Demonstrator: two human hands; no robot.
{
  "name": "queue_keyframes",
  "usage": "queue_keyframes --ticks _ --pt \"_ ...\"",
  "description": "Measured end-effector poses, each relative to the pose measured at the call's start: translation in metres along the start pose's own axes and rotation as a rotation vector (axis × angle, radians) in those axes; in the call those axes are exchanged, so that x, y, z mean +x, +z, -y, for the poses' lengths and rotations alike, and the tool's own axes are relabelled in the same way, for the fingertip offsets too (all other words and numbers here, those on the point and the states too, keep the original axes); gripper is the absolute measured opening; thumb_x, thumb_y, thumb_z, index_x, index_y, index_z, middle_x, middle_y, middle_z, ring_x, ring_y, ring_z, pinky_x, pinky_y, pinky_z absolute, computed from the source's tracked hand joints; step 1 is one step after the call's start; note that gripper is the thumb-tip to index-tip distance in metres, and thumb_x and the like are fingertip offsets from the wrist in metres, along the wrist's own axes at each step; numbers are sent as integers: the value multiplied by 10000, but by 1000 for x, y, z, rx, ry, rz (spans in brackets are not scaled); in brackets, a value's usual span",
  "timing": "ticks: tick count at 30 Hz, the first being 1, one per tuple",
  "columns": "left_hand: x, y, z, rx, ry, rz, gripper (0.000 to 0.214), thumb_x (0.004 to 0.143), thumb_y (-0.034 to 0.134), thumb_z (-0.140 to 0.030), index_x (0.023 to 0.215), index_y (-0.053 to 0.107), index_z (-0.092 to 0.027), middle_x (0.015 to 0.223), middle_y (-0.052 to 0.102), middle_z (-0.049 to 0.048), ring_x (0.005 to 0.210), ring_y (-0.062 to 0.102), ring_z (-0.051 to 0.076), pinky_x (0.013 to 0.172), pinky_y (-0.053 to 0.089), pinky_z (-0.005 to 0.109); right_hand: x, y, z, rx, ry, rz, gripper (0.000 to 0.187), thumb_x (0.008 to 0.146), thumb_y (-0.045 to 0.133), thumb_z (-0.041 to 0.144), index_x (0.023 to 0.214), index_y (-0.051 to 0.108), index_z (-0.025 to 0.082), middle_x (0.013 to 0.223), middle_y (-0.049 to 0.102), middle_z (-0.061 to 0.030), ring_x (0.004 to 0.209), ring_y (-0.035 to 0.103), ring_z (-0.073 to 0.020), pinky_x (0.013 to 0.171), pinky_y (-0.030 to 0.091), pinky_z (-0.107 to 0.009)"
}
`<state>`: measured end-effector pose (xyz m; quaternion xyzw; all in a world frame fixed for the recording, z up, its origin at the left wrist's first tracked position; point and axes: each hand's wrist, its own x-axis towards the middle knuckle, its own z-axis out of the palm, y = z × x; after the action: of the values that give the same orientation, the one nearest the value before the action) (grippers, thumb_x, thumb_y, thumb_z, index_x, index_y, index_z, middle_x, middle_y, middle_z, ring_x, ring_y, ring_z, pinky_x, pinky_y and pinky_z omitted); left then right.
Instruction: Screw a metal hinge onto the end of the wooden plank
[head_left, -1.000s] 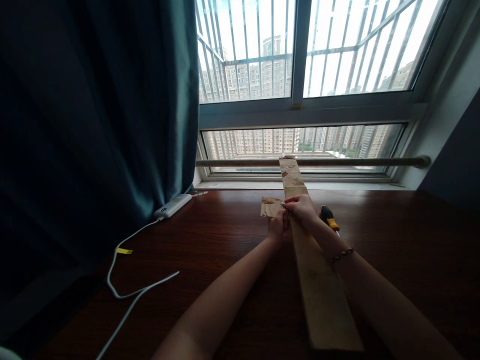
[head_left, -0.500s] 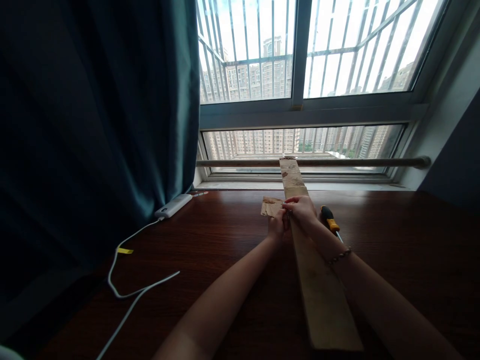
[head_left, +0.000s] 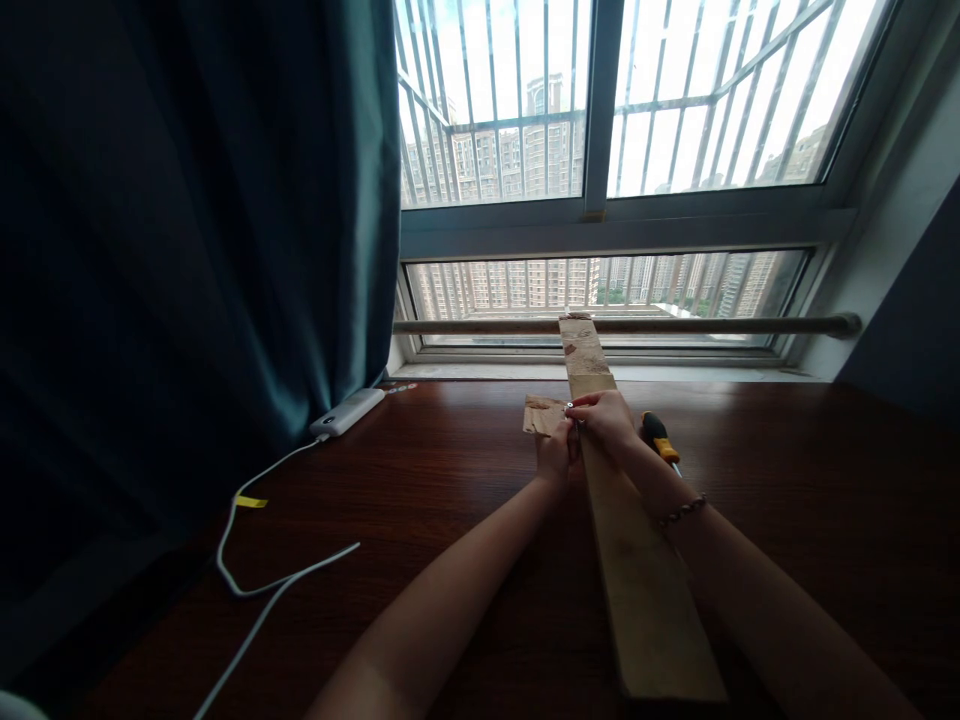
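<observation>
A long wooden board [head_left: 652, 600] lies on the brown table, its far end reaching the window rail. Left of the board is a small, rough-edged flat wooden piece [head_left: 543, 414]. My left hand [head_left: 553, 458] is closed at the near right corner of that piece, its thumb and fingers close together. Over the board, my right hand [head_left: 607, 418] pinches a small shiny metal piece [head_left: 569, 406] beside the left fingertips. The metal piece is too small to name. To the right lies a screwdriver [head_left: 660, 437] with a black and yellow handle.
A white power strip [head_left: 347, 412] lies at the back left, its white cable [head_left: 259, 620] looping over the table [head_left: 435, 480]. A dark blue curtain [head_left: 300, 200] hangs on the left. A horizontal rail [head_left: 712, 325] crosses in front of the barred window.
The small metal piece between my fingers shows more clearly. The small wooden piece has shifted very slightly to the right; both hands stay nearly in place.
</observation>
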<state>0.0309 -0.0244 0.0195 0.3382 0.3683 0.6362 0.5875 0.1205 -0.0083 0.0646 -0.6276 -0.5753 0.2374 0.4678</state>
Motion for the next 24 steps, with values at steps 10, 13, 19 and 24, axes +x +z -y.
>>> queue_keyframes --ticks 10,13,19,24 --pt "-1 -1 -3 22 -48 48 364 694 524 -283 381 371 -176 303 311 -52 282 274 44 339 176 208 -4 1 1 97 40 -47 214 535 718 296 719 722 187 609 674 -35 589 611 -166 506 418 -231" --pt "0 -1 -3 13 -53 39 349 691 523 -278 389 380 -177 304 310 -55 280 272 47 338 174 211 -4 2 1 162 53 -48 200 524 728 279 698 718 181 590 666 -30 559 603 -163 499 423 -237" --pt "0 -1 -3 -7 -125 43 363 695 517 -276 370 387 -178 289 315 -45 279 277 57 340 179 217 -5 2 5 380 89 -49 303 533 731 311 773 705 128 622 665 -53 560 600 -171 523 438 -259" --pt "-3 -1 -4 -36 -120 64 373 689 518 -277 359 371 -182 276 299 -46 275 257 55 341 162 214 -2 3 4 396 55 -198 369 564 703 386 811 683 113 702 667 -66 662 600 -176 581 426 -247"
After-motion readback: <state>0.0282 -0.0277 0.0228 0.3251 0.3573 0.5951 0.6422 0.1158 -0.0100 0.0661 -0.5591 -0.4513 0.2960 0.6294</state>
